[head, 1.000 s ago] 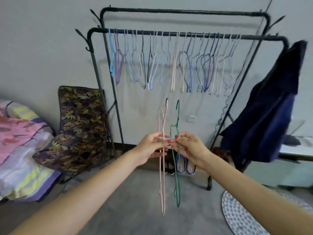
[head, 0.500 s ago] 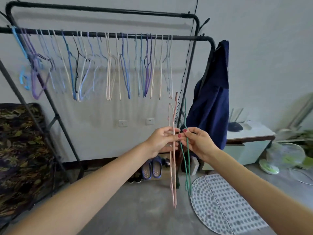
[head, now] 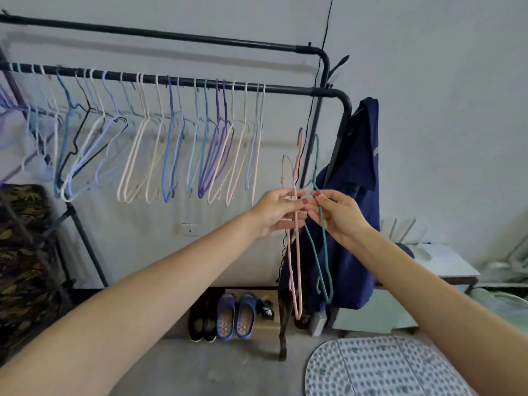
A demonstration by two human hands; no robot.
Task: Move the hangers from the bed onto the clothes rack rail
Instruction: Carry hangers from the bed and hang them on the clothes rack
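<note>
My left hand pinches two pink wire hangers that hang edge-on, hooks up. My right hand pinches a green wire hanger right beside them. Both hands meet in front of the right end of the black clothes rack rail, below it. Several pastel hangers hang along that rail to the left. The bed is out of view.
A dark blue garment hangs on the rack's right post behind the held hangers. Shoes stand on the floor under the rack. A patterned chair is at the left, a round mat at the lower right, a white low table beyond.
The view has swung right along the rack and closer to it. My hands with the hangers have risen slightly toward the rail's right end. Both grips are unchanged.
</note>
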